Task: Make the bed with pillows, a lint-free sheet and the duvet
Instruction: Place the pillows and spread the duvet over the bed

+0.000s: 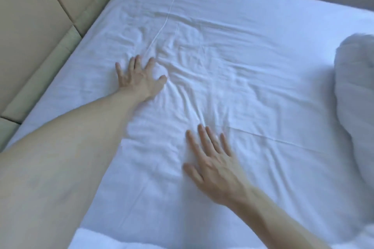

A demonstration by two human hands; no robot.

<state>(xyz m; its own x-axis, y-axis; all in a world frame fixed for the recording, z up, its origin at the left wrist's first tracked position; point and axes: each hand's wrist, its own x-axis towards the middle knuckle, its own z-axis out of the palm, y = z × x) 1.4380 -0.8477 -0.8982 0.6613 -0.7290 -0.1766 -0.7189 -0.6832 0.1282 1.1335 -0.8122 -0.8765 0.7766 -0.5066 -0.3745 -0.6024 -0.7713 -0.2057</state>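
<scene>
Head view: white sheet [253, 66] spread wide, creased around the middle. Left hand [139, 79] pressed flat on it at the far left, fingers splayed apart. Right hand [212, 168] flat on the sheet nearer, fingers straight and slightly apart, a little blurred. Bundle of bedding [354, 97] on the sheet at the right edge. Padded beige headboard [40, 26] along the left.

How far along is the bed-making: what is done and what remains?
Done: the sheet is spread out. In hand: left hand and right hand press flat on its creases. Left: no pillows in view by the headboard; a white bundle, perhaps the duvet, lies bunched at right.
</scene>
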